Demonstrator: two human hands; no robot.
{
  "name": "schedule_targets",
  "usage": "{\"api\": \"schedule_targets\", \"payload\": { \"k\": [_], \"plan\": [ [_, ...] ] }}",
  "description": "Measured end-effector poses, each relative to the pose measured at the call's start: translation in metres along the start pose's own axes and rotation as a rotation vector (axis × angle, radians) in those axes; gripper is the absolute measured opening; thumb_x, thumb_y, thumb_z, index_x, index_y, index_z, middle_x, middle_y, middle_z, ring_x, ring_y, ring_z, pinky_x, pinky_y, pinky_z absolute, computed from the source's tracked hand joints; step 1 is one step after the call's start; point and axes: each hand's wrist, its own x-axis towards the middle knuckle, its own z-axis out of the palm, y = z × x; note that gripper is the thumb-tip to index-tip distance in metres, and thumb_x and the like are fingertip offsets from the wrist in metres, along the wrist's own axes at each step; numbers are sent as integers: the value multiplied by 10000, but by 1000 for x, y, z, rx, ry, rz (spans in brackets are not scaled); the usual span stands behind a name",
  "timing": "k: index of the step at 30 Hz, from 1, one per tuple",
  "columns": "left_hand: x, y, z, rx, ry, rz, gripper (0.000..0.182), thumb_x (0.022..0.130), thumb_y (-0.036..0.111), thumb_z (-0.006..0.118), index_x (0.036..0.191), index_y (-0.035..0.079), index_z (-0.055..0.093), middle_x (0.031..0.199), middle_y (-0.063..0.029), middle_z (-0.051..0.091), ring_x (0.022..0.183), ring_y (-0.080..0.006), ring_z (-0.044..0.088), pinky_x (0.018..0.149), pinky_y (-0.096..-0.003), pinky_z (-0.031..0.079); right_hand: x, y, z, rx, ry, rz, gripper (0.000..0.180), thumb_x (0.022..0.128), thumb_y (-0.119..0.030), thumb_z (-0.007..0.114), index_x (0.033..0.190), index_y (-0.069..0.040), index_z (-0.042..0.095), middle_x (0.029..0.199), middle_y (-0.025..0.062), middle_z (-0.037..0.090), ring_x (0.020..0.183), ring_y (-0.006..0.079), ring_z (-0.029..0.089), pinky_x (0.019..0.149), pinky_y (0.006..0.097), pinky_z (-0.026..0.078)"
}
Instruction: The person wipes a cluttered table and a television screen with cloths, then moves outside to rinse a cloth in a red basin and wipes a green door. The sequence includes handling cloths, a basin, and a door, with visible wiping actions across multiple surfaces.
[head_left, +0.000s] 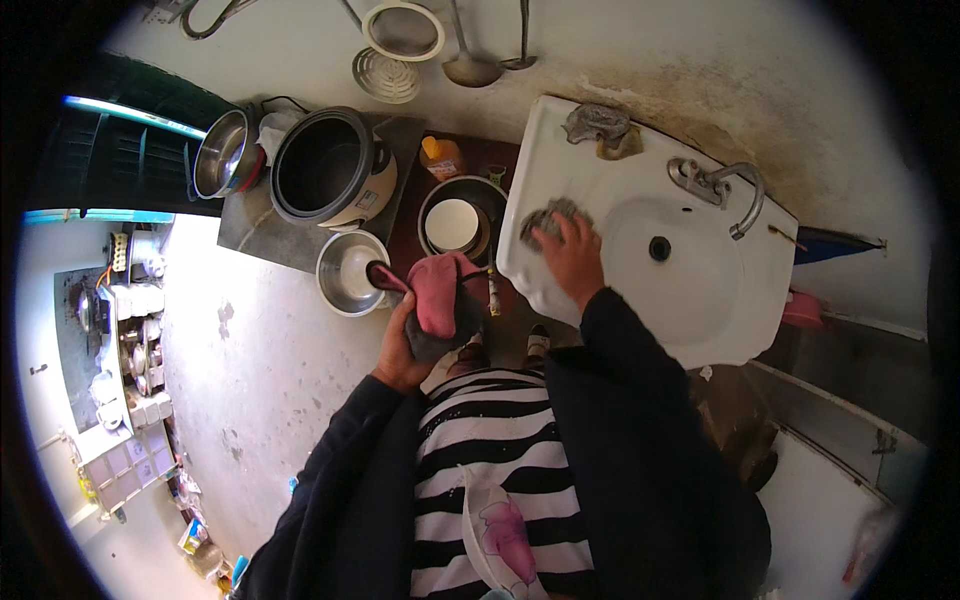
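My left hand (401, 349) grips a pink and grey cloth (436, 300), its folds hanging over the fingers. To the right, my right hand (574, 259) has its fingers on a grey rag (553, 219) that lies on the left ledge of a white ceramic sink (697, 322). The palm hides part of the rag. In the basin a dark drain (659, 249) shows. A curved metal faucet (739, 187) stands at the back right. Another grey rag (596, 124) lies on the sink's back left corner, over a yellowish sponge (621, 144).
Left of the sink, a dark pot (495, 191) holds a white bowl (451, 225), near an orange bottle (442, 157). A steel bowl (345, 270) stands beside a rice cooker (330, 169) on a stone slab (251, 236). Ladles (472, 69) and strainers (403, 31) hang on the wall.
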Motion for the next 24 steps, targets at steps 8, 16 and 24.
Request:
{"api": "schedule_targets", "payload": {
  "k": [8, 16, 24],
  "plan": [
    [13, -46, 16, 22, 66, 95, 582, 1024, 399, 494, 1483, 56, 388, 1456, -132, 508, 1313, -286, 517, 1122, -459, 404, 57, 94, -18, 5, -211, 322, 333, 926, -206, 631, 1257, -243, 647, 1364, 149, 508, 1212, 413, 479, 940, 579, 438],
    [90, -54, 85, 187, 2, 81, 613, 960, 532, 559, 1381, 90, 511, 1294, -110, 632, 1159, -271, 626, 1001, -419, 497, -99, 48, -62, 333, -418, -43, 391, 898, -126, 650, 1276, -221, 627, 1349, 201, 460, 1208, 438, 448, 960, 577, 429],
    [106, -73, 99, 104, -87, -16, 644, 993, 575, 454, 1419, 92, 479, 1370, -127, 581, 1238, -306, 574, 1091, -461, 431, -132, 103, -85, 365, -909, 553, 486, 913, -144, 588, 1394, -189, 537, 1352, 226, 452, 1134, 411, 488, 971, 523, 446]
  ]
}}
